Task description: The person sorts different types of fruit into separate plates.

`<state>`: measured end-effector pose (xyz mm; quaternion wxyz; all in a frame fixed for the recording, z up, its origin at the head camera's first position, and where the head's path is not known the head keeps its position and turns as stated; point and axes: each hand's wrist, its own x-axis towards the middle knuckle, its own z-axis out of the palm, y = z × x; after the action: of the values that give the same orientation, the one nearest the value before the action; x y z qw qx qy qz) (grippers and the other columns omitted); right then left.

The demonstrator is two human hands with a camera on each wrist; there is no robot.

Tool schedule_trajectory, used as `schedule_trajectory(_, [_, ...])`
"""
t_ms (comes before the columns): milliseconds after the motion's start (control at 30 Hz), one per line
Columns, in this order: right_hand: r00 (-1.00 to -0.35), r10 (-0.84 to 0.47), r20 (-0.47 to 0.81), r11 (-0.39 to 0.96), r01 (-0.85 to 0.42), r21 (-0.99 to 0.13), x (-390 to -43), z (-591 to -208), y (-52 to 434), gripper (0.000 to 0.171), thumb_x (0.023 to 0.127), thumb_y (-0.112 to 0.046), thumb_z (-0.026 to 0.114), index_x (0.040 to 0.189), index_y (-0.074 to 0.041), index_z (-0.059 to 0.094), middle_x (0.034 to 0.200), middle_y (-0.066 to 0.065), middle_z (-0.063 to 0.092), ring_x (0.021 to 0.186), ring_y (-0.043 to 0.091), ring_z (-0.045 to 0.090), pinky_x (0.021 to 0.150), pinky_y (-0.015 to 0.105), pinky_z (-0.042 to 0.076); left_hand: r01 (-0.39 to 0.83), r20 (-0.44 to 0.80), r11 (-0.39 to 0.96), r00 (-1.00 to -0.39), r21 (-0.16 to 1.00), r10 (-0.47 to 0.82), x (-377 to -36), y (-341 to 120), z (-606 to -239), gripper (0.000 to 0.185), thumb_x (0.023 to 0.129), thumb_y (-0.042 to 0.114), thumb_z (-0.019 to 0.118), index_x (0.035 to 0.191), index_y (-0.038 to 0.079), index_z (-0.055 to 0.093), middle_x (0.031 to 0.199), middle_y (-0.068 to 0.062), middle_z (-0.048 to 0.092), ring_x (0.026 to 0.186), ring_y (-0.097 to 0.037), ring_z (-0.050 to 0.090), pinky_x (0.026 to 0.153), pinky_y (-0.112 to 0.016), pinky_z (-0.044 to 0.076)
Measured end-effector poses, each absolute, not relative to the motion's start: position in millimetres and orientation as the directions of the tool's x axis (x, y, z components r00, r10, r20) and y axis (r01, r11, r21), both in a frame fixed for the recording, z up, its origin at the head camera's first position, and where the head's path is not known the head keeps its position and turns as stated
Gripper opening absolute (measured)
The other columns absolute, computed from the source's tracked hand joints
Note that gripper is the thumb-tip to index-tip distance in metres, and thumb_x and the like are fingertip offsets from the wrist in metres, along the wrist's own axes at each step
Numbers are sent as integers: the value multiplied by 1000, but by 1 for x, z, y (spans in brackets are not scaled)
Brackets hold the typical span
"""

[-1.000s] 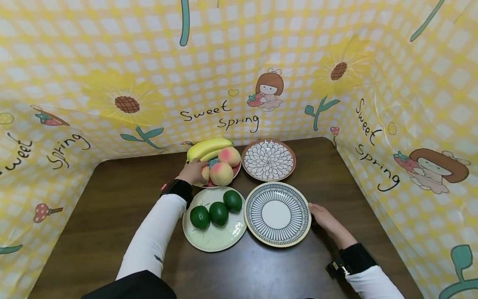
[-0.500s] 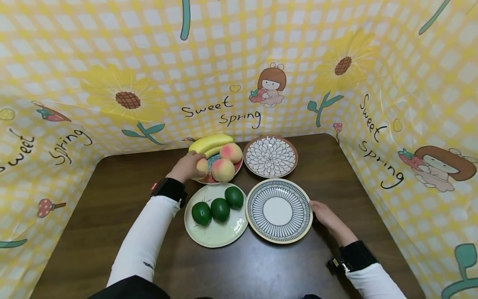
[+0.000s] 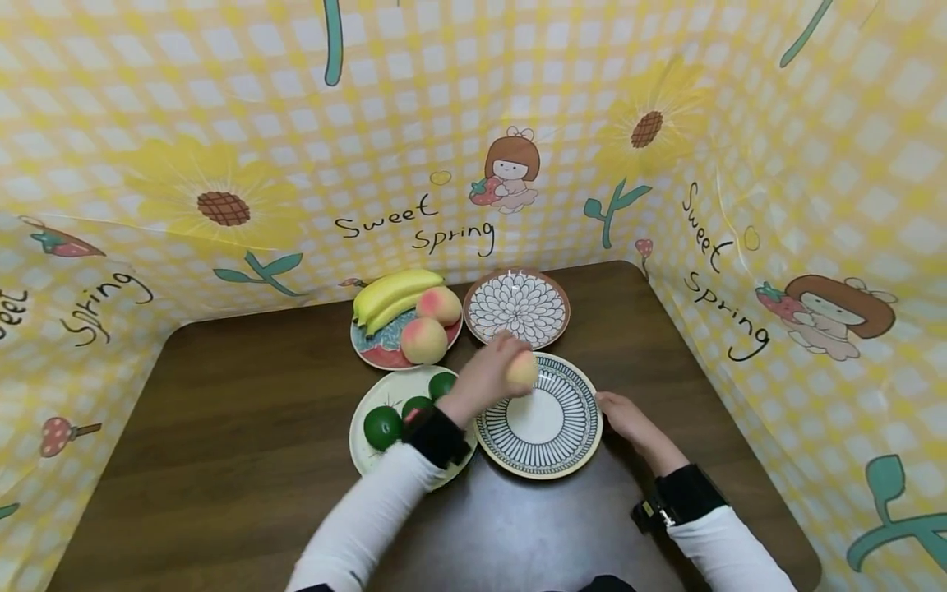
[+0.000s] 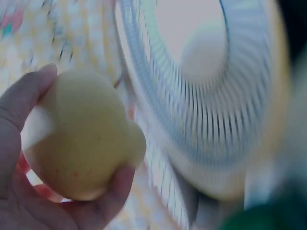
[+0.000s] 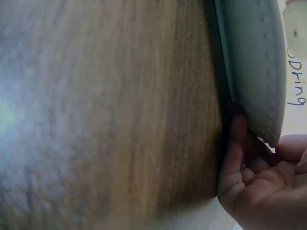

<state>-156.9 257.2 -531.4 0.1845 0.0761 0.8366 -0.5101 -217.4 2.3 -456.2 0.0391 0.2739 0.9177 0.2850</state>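
My left hand [image 3: 491, 374] grips a pale peach [image 3: 521, 369] and holds it just above the far part of the blue-striped plate [image 3: 543, 448]. In the left wrist view the peach [image 4: 81, 134] sits in my curled fingers, with the striped plate [image 4: 201, 110] blurred beyond it. My right hand [image 3: 625, 419] rests on the table against that plate's right rim; in the right wrist view its fingers [image 5: 235, 143] touch the underside of the rim [image 5: 256, 72]. Two more peaches [image 3: 423, 339] and bananas [image 3: 388, 292] lie on a red plate [image 3: 373, 355].
A pale green plate [image 3: 366, 452] with green fruits [image 3: 382, 427] stands left of the striped plate, partly under my left forearm. A flower-patterned plate [image 3: 518, 308] stands at the back. Yellow checked cloth walls [image 3: 473, 123] surround the dark wooden table [image 3: 222, 427] on three sides.
My left hand took a peach from the red plate and carried it right, over the green fruits, to above the striped plate. The right hand stayed at the plate's rim.
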Motion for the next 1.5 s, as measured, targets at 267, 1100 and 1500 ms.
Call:
schedule_trajectory(267, [-927, -50, -371, 469, 306, -829, -154, -538, 250, 48, 110, -16, 31, 142, 17, 45, 134, 34, 55, 117, 36, 57, 94, 33, 48, 508, -19, 732, -816, 453, 578, -206, 65, -491, 67, 75, 28, 91, 134, 17, 62, 131, -11, 56, 102, -27, 65, 77, -32, 55])
schedule_trajectory(1100, [-926, -61, -373, 450, 308, -838, -150, -537, 251, 49, 111, -18, 30, 143, 17, 44, 134, 35, 55, 119, 36, 57, 95, 35, 50, 455, -145, 801, -828, 388, 541, -213, 55, -453, 98, 81, 47, 84, 161, 24, 32, 162, -19, 38, 136, -38, 56, 93, -50, 59])
schedule_trajectory(1500, [-915, -70, -398, 476, 321, -819, -153, -533, 254, 52, 112, -19, 27, 149, 15, 37, 147, 37, 46, 139, 49, 43, 116, 57, 39, 106, -229, 857, -941, 504, 251, -284, -87, -402, 96, 90, 37, 75, 159, -6, 24, 162, -32, 32, 150, -43, 36, 123, -50, 35])
